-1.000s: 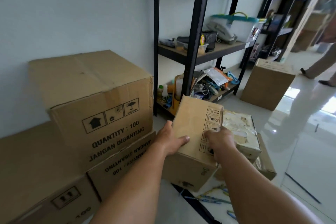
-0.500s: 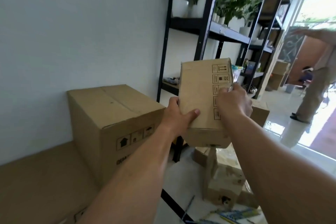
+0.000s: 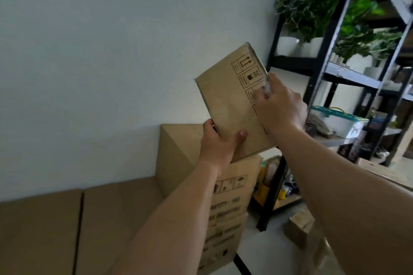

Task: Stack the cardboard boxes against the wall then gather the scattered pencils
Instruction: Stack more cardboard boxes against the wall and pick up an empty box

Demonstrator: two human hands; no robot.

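Observation:
I hold a small brown cardboard box (image 3: 225,98) with printed handling symbols up in the air, tilted, in front of the white wall. My left hand (image 3: 218,144) grips its lower left corner, thumb across the front face. My right hand (image 3: 278,107) grips its right edge. Right below it stands a larger printed cardboard box (image 3: 178,152) against the wall, stacked on another box (image 3: 225,236). Lower, wide cardboard boxes (image 3: 107,219) line the wall at the left. No pencils are in view.
A black metal shelf rack (image 3: 321,73) stands at the right with potted plants (image 3: 308,13) and a clear lidded bin (image 3: 337,120). More cardboard boxes (image 3: 299,227) lie on the white floor at the lower right.
I have lifted the small box higher and leftward, over the stacked box by the wall. The view has tilted up, and the pencils on the floor have dropped out of sight.

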